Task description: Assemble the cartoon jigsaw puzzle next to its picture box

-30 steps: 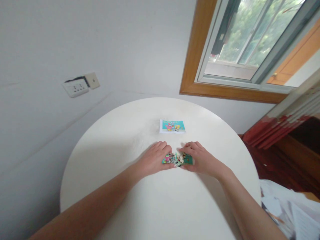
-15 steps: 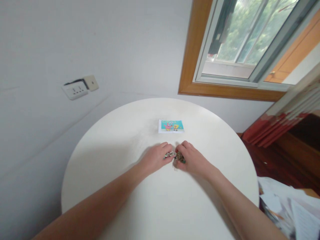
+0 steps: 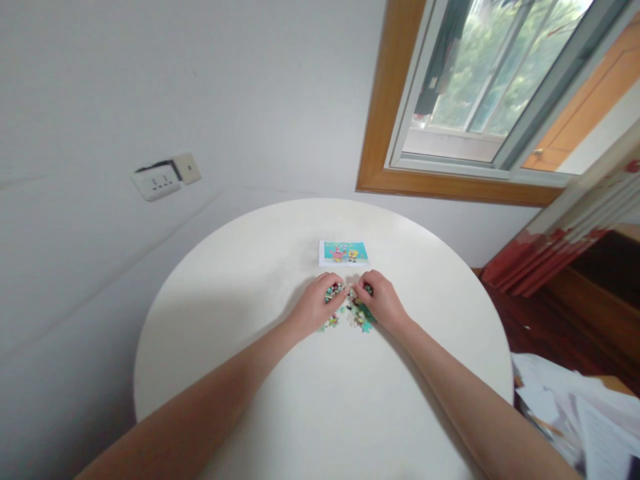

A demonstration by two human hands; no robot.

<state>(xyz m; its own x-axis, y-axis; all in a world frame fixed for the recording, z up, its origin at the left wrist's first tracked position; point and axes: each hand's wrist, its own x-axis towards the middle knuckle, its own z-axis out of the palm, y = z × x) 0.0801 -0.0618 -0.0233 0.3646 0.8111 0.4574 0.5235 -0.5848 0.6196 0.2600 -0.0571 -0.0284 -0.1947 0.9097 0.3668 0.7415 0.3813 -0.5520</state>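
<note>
My left hand (image 3: 319, 301) curls around a clump of small jigsaw puzzle pieces (image 3: 334, 291), fingers closed on them. Opposite it, my right hand (image 3: 379, 298) is bent over more pieces, some showing dark between its thumb and fingers. Loose puzzle pieces (image 3: 361, 317) in green, teal, white and yellow lie on the white table between and just below both hands. Beyond the hands is a picture card (image 3: 345, 253) with a pink and a yellow cartoon figure on teal. The palms and the pieces under them are hidden.
The round white table (image 3: 240, 267) stands against a wall with a socket (image 3: 157, 181). A wood-framed window (image 3: 450, 190) is at the upper right. Papers (image 3: 565, 400) are heaped beyond the table's right edge, below a red and white curtain (image 3: 520, 263).
Both hands have shifted slightly away from me. Several puzzle pieces now lie spread on the table below them, where earlier they were mostly bunched inside the hands.
</note>
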